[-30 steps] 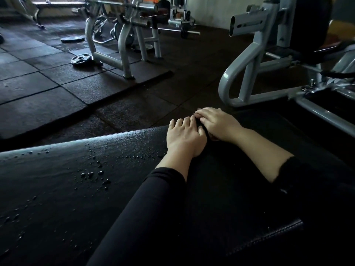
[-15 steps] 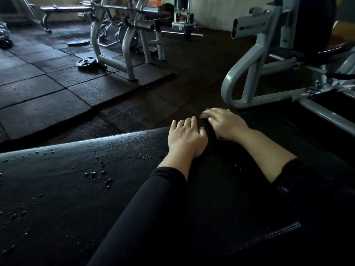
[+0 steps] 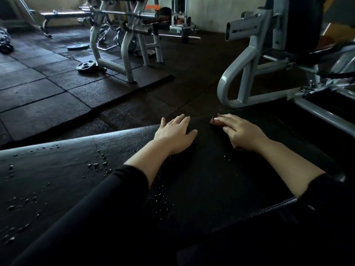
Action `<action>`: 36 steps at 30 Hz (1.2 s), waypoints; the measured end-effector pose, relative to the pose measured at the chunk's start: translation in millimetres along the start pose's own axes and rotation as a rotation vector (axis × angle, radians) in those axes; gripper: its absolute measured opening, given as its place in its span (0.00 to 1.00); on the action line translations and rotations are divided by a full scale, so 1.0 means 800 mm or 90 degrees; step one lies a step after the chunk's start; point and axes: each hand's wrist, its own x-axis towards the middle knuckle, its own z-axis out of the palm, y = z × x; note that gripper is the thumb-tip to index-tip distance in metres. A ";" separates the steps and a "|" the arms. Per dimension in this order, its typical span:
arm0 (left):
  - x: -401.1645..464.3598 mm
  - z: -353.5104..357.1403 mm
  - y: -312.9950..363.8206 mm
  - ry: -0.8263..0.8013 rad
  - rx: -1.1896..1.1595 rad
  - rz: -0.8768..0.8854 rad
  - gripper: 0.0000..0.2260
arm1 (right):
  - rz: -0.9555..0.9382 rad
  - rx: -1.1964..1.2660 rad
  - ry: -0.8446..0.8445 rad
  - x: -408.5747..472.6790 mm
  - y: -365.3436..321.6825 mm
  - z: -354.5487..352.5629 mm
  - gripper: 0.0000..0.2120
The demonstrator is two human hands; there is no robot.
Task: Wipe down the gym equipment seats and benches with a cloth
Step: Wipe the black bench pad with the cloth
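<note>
A black padded bench (image 3: 57, 169) fills the lower view, and water droplets dot its left part. A dark matte cloth (image 3: 211, 169) lies spread over the bench's right part, hard to tell from the pad in the dim light. My left hand (image 3: 174, 131) presses flat on the cloth's far left edge with its fingers straight. A little to the right, my right hand (image 3: 240, 131) lies flat on the cloth's far edge, fingers extended. Both arms wear black sleeves.
A grey machine frame (image 3: 240, 73) stands close behind the bench at right, with a rail (image 3: 322, 116) running along its right side. Farther back on the rubber floor tiles are a barbell rack (image 3: 124, 54) and two weight plates (image 3: 85, 65).
My hands were touching side by side near the bench's far edge; they have slid apart, the left to the left and the right to the right.
</note>
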 end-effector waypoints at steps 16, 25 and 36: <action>-0.194 0.043 -0.047 0.084 0.071 -0.085 0.29 | -0.052 0.058 -0.044 -0.075 -0.012 0.002 0.20; -0.195 0.046 -0.045 0.102 0.073 -0.078 0.36 | -0.002 0.002 -0.025 -0.094 -0.054 0.021 0.21; -0.196 0.047 -0.046 0.106 0.082 -0.073 0.28 | -0.055 -0.005 0.087 -0.208 -0.011 0.015 0.19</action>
